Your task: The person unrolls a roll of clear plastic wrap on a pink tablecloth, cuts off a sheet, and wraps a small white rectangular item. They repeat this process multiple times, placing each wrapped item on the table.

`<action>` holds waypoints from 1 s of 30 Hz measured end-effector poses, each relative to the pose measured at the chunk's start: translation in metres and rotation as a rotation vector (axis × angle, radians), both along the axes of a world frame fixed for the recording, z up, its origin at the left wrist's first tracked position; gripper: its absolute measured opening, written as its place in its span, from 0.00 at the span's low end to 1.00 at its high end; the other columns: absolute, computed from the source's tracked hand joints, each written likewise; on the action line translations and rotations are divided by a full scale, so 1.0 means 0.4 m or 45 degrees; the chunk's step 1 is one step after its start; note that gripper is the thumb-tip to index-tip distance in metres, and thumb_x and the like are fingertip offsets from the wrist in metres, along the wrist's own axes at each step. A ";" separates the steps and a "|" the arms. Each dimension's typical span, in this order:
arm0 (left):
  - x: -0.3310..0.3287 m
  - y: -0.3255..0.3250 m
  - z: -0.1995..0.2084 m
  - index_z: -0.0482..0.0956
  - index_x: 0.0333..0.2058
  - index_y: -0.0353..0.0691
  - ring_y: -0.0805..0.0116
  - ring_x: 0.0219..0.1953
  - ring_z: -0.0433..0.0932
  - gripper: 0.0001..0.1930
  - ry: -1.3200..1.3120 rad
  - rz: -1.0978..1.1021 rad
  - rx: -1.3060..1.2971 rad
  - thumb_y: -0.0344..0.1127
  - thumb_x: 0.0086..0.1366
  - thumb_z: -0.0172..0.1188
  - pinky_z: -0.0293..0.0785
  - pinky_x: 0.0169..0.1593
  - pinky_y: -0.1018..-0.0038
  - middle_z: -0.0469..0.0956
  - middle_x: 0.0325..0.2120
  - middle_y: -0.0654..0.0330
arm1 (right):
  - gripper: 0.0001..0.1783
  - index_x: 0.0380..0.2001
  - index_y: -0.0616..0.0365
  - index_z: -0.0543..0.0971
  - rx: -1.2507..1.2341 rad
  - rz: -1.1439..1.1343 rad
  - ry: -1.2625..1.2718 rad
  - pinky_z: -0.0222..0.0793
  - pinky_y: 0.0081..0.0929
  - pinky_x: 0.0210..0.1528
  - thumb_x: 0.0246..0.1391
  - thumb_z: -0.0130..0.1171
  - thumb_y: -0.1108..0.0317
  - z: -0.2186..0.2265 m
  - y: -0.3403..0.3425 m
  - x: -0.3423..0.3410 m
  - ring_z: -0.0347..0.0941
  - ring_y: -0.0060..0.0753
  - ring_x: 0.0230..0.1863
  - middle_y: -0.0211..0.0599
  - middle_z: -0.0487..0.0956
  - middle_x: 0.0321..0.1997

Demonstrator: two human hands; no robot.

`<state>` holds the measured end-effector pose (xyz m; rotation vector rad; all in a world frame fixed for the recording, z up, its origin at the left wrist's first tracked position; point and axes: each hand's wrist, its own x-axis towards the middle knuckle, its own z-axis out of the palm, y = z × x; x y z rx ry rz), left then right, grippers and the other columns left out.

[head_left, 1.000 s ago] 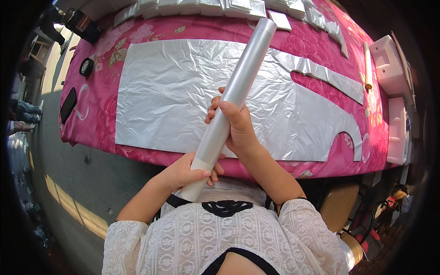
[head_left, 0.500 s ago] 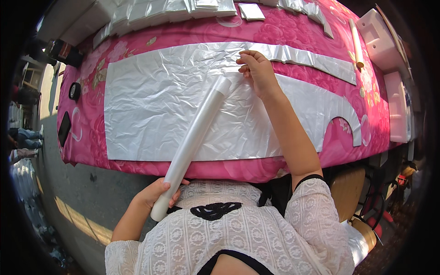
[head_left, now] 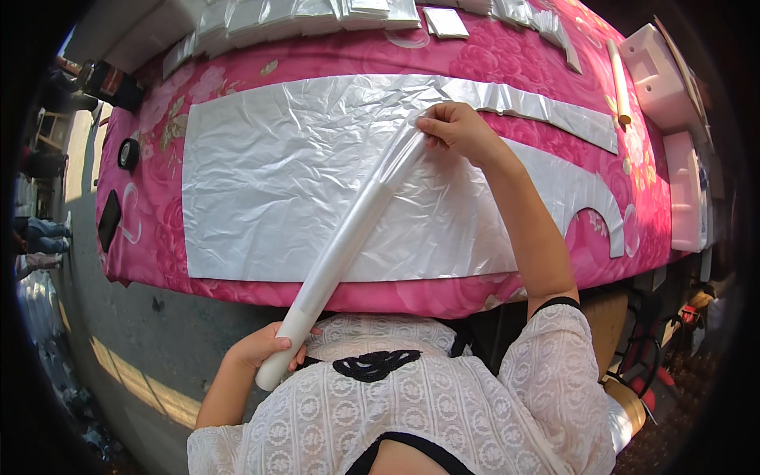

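Note:
My left hand (head_left: 265, 346) is wrapped around the lower end of a long roll of whitish plastic film (head_left: 328, 257), near my waist. The roll slants away from me to the right, above a large flat white plastic bag (head_left: 253, 174) with two long handle strips. At the roll's far end my right hand (head_left: 465, 133) pinches gathered film (head_left: 402, 154) between thumb and fingers. Creases run along the bag beneath, and part of it is hidden by the roll and my right forearm.
A pink flowered cloth (head_left: 396, 297) covers the table. Stacks of folded white bags (head_left: 293, 24) line its far side. A roll of black tape (head_left: 128, 153) and a phone (head_left: 110, 221) lie at the left edge. To the right are a thin tube (head_left: 619, 83) and white foam boxes (head_left: 661, 75).
My right hand has come down to the roll's far end and now grips the film there, drawing it out into folds. The left hand keeps its hold, almost in place.

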<state>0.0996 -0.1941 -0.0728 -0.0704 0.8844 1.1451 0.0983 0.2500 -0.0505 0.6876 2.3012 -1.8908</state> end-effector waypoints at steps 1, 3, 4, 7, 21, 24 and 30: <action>-0.002 -0.041 -0.005 0.66 0.51 0.32 0.73 0.20 0.74 0.40 -0.016 -0.022 -0.020 0.54 0.46 0.68 0.71 0.28 0.79 0.74 0.22 0.58 | 0.09 0.27 0.58 0.76 0.089 -0.122 0.020 0.58 0.13 0.22 0.54 0.56 0.63 0.003 0.049 0.000 0.64 0.12 0.19 0.23 0.72 0.18; -0.013 -0.123 -0.015 0.67 0.49 0.32 0.71 0.30 0.76 0.35 -0.002 -0.106 -0.036 0.47 0.48 0.68 0.72 0.35 0.75 0.76 0.28 0.57 | 0.09 0.27 0.58 0.76 0.067 -0.295 -0.060 0.58 0.12 0.22 0.55 0.56 0.64 0.015 0.154 0.016 0.63 0.12 0.19 0.24 0.72 0.19; -0.015 -0.153 -0.009 0.67 0.49 0.32 0.71 0.33 0.76 0.33 0.119 -0.181 -0.063 0.46 0.49 0.68 0.72 0.37 0.74 0.77 0.30 0.56 | 0.09 0.27 0.58 0.76 0.136 -0.332 0.020 0.58 0.12 0.22 0.55 0.55 0.64 -0.005 0.215 0.026 0.63 0.12 0.19 0.24 0.72 0.19; -0.074 -0.224 0.016 0.69 0.47 0.33 0.70 0.39 0.75 0.29 0.224 -0.424 -0.106 0.43 0.50 0.67 0.71 0.42 0.73 0.77 0.34 0.57 | 0.09 0.27 0.61 0.76 0.157 -0.343 0.063 0.60 0.13 0.23 0.54 0.55 0.66 -0.028 0.299 0.038 0.65 0.15 0.20 0.26 0.72 0.20; -0.146 0.377 0.094 0.74 0.43 0.37 0.53 0.44 0.73 0.22 2.872 -0.288 0.798 0.38 0.48 0.64 0.67 0.51 0.60 0.73 0.43 0.53 | 0.09 0.31 0.61 0.77 0.267 0.212 0.044 0.61 0.14 0.26 0.55 0.55 0.66 -0.009 0.067 -0.146 0.64 0.12 0.24 0.22 0.71 0.22; -0.107 0.380 0.058 0.71 0.46 0.31 0.53 0.52 0.67 0.26 2.693 -0.505 1.070 0.43 0.51 0.60 0.60 0.58 0.59 0.69 0.49 0.49 | 0.09 0.31 0.61 0.77 0.295 0.253 0.014 0.61 0.14 0.26 0.55 0.55 0.66 -0.014 0.065 -0.167 0.63 0.12 0.24 0.21 0.71 0.23; -0.057 0.367 0.020 0.61 0.54 0.25 0.48 0.64 0.50 0.42 2.600 -0.956 0.820 0.60 0.53 0.51 0.42 0.65 0.56 0.55 0.59 0.42 | 0.13 0.37 0.61 0.76 0.322 0.237 -0.040 0.64 0.16 0.31 0.53 0.57 0.64 -0.005 0.075 -0.167 0.67 0.16 0.27 0.26 0.74 0.27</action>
